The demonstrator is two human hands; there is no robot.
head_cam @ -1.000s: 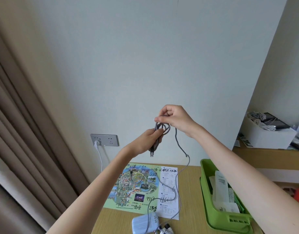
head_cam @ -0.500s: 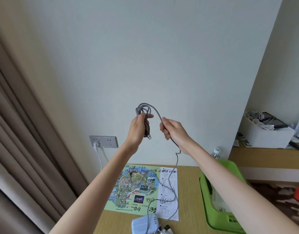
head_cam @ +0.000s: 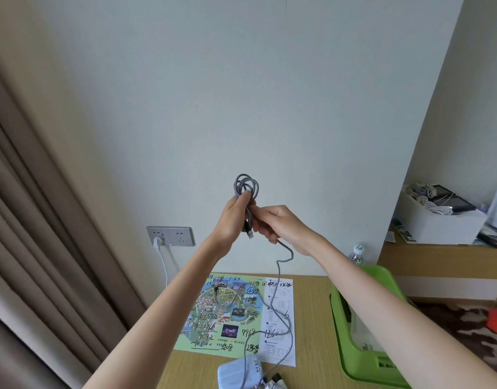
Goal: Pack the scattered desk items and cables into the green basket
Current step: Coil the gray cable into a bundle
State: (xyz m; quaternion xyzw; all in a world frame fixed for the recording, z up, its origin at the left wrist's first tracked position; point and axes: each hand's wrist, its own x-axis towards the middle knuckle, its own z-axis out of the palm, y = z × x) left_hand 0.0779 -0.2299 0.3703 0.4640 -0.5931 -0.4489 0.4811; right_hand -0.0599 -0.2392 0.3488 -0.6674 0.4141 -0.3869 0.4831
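From the head view, both hands are raised in front of a pale wall, above the table [head_cam: 312,318]. The left hand [head_cam: 233,217] is curled round a bundle of grey braided cable [head_cam: 247,186], whose loops stand up above the fist, while one connector end pokes out below it. The right hand [head_cam: 281,226] sits just beside the left, touching it, with its fingers pinching the same cable where the strands run down from the loops. From under the right hand the loose length drops in a wavy line to the table, crosses a printed map [head_cam: 227,313] scribbled with black numbers, and runs towards a pale blue pouch-like thing [head_cam: 239,372] at the near edge. A few small dark and white items lie just beside that; they are too cut off to name. The green basket [head_cam: 362,357] stands on the right part of the table, largely hidden behind the right forearm; something pale shows inside it, but I cannot tell what. Behind the basket a small clear bottle [head_cam: 357,252] with a white and green cap stands near the wall. A wall socket [head_cam: 171,236] on the left has a white plug and cord [head_cam: 163,262] hanging from it, beside a beige curtain [head_cam: 31,248]. To the right, a wooden shelf [head_cam: 438,254] carries a white box [head_cam: 438,226] holding white cords and dark flat devices.
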